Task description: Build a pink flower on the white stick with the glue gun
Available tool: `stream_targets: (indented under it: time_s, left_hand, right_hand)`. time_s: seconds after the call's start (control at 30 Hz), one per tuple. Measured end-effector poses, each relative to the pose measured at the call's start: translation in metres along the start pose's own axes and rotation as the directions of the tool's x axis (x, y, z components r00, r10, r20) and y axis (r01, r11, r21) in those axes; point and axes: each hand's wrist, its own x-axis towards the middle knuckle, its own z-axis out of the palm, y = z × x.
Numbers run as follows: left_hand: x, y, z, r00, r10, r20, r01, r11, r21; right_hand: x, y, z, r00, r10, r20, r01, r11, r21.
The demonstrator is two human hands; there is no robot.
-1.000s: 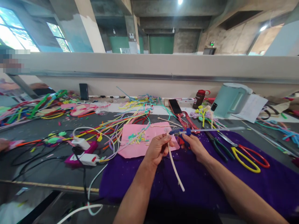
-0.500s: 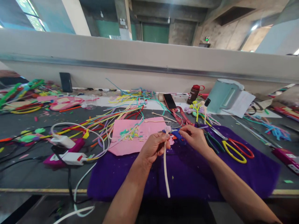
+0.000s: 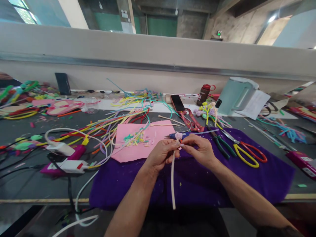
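My left hand (image 3: 163, 152) is closed in a pinch on a cream fuzzy pipe cleaner stem (image 3: 173, 184), which hangs down over the purple cloth. At the stem's top, above my fingertips, sits a small pale pink flower head (image 3: 178, 135). My right hand (image 3: 199, 148) pinches a small pink piece (image 3: 182, 145) right beside the flower; its exact shape is partly hidden by the fingers. Just behind both hands lies a blue glue gun (image 3: 185, 134), its tip toward the left and a clear glue stick (image 3: 207, 131) out of its back. Neither hand touches it.
Purple cloth (image 3: 123, 187) lies under my hands. Pink sheet (image 3: 123, 153) with cut bits is at left. Green-handled pliers (image 3: 223, 148) and red-yellow scissors (image 3: 249, 154) lie right. Behind are a phone (image 3: 177, 103), bottle (image 3: 204, 95) and pitcher (image 3: 234, 95). Power strips (image 3: 56, 164) and cables are left.
My right hand has moved left and down from beside the glue gun to the flower, where it now pinches the pink piece. The left hand still holds the stem. The view has shifted slightly.
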Motion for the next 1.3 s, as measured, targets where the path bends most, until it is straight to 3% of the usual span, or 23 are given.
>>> stream_targets:
  time_s: [0.47,0.6,0.77,0.93,1.3]
  left_hand:
    - [0.0,-0.002,0.001,1.0,0.009,-0.019,-0.009,0.999,0.044]
    - [0.0,-0.003,0.003,0.997,0.044,-0.055,-0.034,0.986,0.165]
    - [0.0,-0.004,0.009,0.991,0.038,-0.128,0.008,0.942,0.337]
    - [0.001,-0.008,0.013,0.988,0.039,-0.15,0.038,0.878,0.478]
    - [0.002,-0.01,0.011,0.994,0.062,-0.091,0.009,0.775,0.632]
  right_hand:
    - [0.004,-0.008,-0.009,0.996,-0.045,0.071,0.047,0.998,-0.04]
    - [0.014,-0.009,-0.025,0.99,-0.041,0.131,0.05,0.997,-0.059]
    - [0.023,0.003,-0.04,0.996,0.06,0.067,-0.064,0.996,0.068]
    - [0.018,0.019,-0.039,0.992,0.089,0.091,-0.104,0.978,0.181]
    - [0.012,0.018,-0.036,0.986,0.03,0.164,-0.054,0.988,0.143]
